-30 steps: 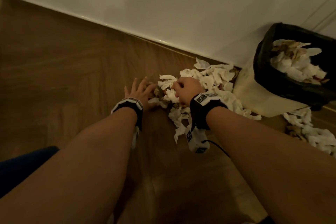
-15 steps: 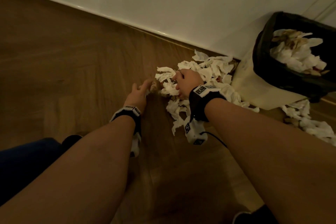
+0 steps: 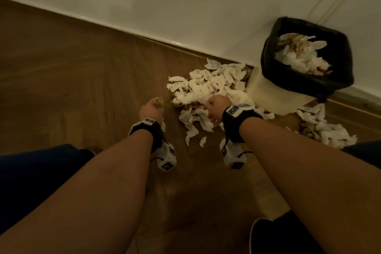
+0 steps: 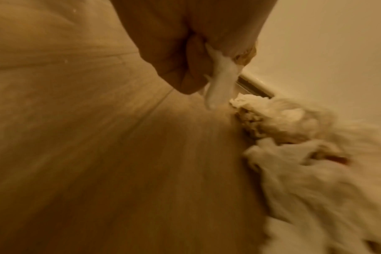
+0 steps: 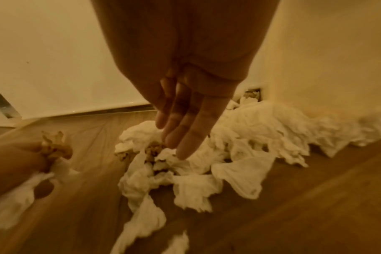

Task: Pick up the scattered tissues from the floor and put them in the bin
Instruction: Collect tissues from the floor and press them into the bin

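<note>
A heap of crumpled white tissues (image 3: 208,90) lies on the wooden floor against the wall, left of the bin (image 3: 307,60), which has a black liner and holds tissues. My left hand (image 3: 153,107) is lifted just left of the heap, fingers curled round a wad of brownish and white tissue (image 4: 220,80). That same wad of tissue (image 5: 52,149) shows at the left of the right wrist view. My right hand (image 3: 214,107) hovers over the near side of the heap (image 5: 207,154) with fingers straight (image 5: 180,134) and nothing in them.
More tissues (image 3: 325,130) lie on the floor right of the bin. A white wall (image 3: 185,6) with a skirting edge runs behind. Dark blue trouser legs (image 3: 37,171) sit at the lower left, a dark shoe (image 3: 268,235) at the bottom right. Bare floor (image 3: 72,68) spreads to the left.
My left hand has curled round a wad of tissue and pulled back left from the heap. My right hand, which was bunched on the heap, has opened and drawn slightly nearer.
</note>
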A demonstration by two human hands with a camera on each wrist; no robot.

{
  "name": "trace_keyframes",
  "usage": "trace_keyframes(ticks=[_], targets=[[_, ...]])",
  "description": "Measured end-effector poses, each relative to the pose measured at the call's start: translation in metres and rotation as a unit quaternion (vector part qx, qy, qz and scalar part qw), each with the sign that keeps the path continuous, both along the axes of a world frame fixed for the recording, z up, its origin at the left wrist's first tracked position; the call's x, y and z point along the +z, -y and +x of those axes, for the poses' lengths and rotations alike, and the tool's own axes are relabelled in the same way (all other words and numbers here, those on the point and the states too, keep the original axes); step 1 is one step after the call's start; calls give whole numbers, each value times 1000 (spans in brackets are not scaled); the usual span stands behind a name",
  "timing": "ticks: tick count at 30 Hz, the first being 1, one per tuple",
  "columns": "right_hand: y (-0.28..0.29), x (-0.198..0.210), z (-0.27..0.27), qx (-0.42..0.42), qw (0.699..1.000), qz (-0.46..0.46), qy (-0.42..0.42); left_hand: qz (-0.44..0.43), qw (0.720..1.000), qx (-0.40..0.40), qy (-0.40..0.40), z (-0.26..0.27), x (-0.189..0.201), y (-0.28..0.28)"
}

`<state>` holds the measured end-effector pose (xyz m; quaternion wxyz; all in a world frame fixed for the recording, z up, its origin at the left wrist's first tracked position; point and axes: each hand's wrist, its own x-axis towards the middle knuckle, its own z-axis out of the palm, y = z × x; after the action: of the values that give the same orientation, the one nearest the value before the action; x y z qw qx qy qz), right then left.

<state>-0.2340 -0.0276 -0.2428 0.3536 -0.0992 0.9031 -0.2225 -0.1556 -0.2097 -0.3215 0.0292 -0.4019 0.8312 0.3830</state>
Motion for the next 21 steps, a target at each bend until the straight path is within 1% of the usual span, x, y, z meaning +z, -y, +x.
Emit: trace_keyframes(ticks=[3, 5, 7, 8, 10, 12, 13, 15, 17, 19, 21], targets=[[-14, -6, 10, 41, 998, 45, 7, -20, 997, -53, 55, 0, 7, -15], [-21, -9, 16, 84, 993, 78, -3, -5, 996, -44, 73, 2, 10, -21], [-24, -12, 22, 121, 988, 98, -4, 30, 997, -2, 67, 7, 9, -25], [-24, -14, 25, 136, 985, 104, -3, 61, 996, 37, 55, 9, 5, -26], [-23, -21, 31, 165, 980, 114, 4, 121, 985, 117, 28, 15, 4, -28], [-20, -30, 36, 195, 972, 128, 7, 163, 972, 166, 22, 19, 5, -28], [-19, -34, 39, 209, 968, 136, 3, 178, 967, 182, 17, 21, 3, -27], [-15, -41, 43, 237, 959, 153, -7, 236, 949, 210, 6, 26, 1, -25], [-11, -47, 46, 252, 953, 167, -3, 277, 935, 222, -4, 29, -1, -22], [-9, -51, 49, 256, 951, 171, 7, 281, 931, 233, -16, 32, 0, -23], [-6, -55, 51, 267, 948, 175, 0, 278, 931, 237, -19, 33, -3, -23]])
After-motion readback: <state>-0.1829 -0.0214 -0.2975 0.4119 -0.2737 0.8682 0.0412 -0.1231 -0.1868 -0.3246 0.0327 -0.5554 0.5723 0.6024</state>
